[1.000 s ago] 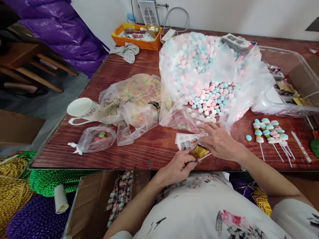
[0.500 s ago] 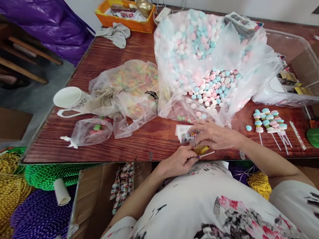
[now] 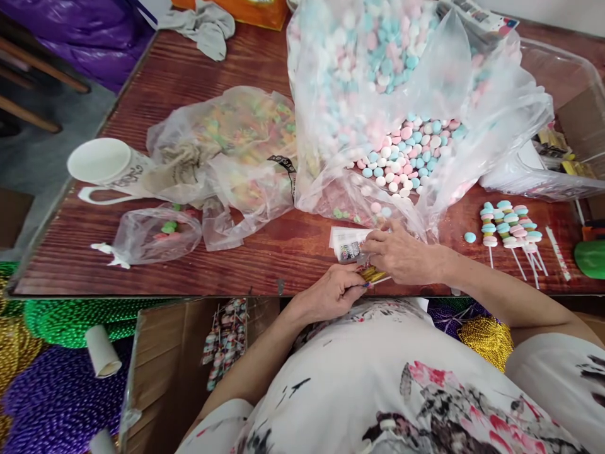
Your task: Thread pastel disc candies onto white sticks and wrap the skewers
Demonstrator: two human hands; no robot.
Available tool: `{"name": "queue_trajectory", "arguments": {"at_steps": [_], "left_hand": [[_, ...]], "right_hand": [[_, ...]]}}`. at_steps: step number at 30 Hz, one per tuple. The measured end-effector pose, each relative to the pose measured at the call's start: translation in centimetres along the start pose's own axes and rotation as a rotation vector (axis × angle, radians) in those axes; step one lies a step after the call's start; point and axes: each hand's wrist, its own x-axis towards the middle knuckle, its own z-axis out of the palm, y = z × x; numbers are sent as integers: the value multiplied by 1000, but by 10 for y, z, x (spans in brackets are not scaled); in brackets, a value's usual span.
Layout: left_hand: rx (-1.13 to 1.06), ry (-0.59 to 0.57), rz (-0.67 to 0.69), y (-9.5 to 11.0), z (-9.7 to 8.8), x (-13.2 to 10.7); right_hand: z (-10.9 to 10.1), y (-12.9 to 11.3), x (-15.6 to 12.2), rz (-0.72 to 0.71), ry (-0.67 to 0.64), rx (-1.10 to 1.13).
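Note:
Near the table's front edge, my left hand (image 3: 331, 293) is closed, its thumb and fingertips pinching one end of a thin white stick (image 3: 380, 280). My right hand (image 3: 401, 255) bends over from the other side, fingers closed at a small clear printed wrapper (image 3: 350, 251). Between the two hands lie thin gold strips (image 3: 372, 273); my fingers partly cover them. White paper slips (image 3: 343, 235) sit flat just behind the wrapper. To the right, several candy skewers (image 3: 509, 226) of blue, pink and white discs rest on white sticks, with a single blue candy (image 3: 469, 237) beside them.
A big open plastic bag of pastel candies (image 3: 411, 154) fills the back. Left of it are a bag of colored candy (image 3: 236, 151), a white cup (image 3: 101, 162) and a small candy bag (image 3: 155, 236). A clear bin (image 3: 543, 183) and green object (image 3: 590, 258) stand right.
My view has tipped down and shifted slightly, so the table's things sit higher in the picture. Both hands stay together, with the right fingers now nearer the left hand, over the wrapper.

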Motion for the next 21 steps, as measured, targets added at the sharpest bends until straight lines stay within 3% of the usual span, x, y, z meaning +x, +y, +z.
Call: {"name": "queue_trajectory", "arguments": {"at_steps": [5,12,17,21], "left_hand": [[-9,-28,-46,2,-2,4],[-72,89,-18,2,0,11],[-81,183,-36,-2,2,7],[-181,210,-42,-4,2,2]], "right_hand": [[0,4,2,9,47,-1],[-12,-8,10,29,139,-98],[-19,-2,6,50,235,-129],[-21,5,5,79,198,-74]]}}
